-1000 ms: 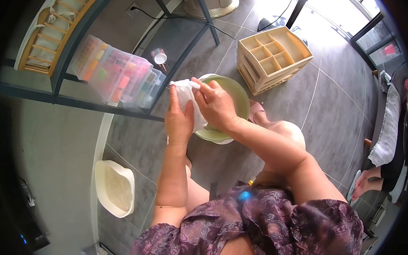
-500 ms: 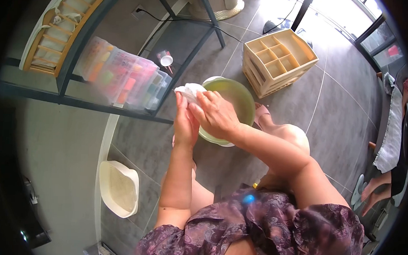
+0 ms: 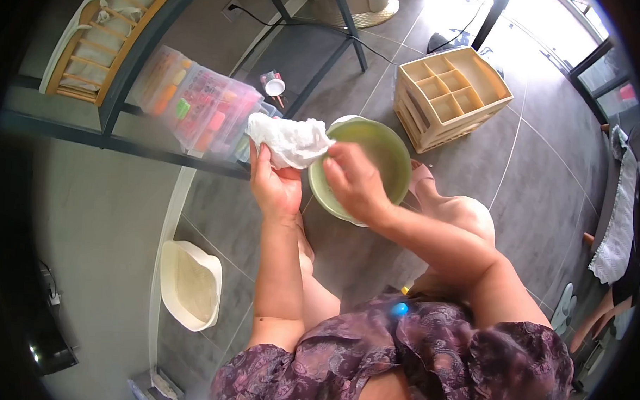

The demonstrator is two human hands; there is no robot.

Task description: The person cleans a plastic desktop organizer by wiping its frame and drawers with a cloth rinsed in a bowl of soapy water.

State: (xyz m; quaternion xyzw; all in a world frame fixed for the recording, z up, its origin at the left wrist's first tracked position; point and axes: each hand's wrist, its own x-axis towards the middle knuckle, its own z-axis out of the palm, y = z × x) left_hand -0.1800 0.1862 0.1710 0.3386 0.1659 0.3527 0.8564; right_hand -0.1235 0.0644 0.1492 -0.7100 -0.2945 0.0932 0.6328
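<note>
A crumpled white cloth (image 3: 287, 142) is spread across my left hand (image 3: 276, 191), its fingers and thumb holding it from below. My right hand (image 3: 356, 180) is closed, fingertips pinching the cloth's right end. Below the right hand, a green basin (image 3: 399, 150) rests on the floor between my feet; the hand and forearm hide part of it. The cloth is beside the basin's left rim, held above floor level.
A cream drawer organizer (image 3: 454, 99) stands beyond the basin. Clear plastic boxes (image 3: 203, 111) sit on the dark metal shelf (image 3: 296, 65) at left. A cream bin (image 3: 190, 287) is near the wall. Another person's legs (image 3: 601, 319) show at far right.
The cloth, bunched between both hands before, is now opened out wider over the left hand. My right hand has moved away from the left, to the cloth's right end.
</note>
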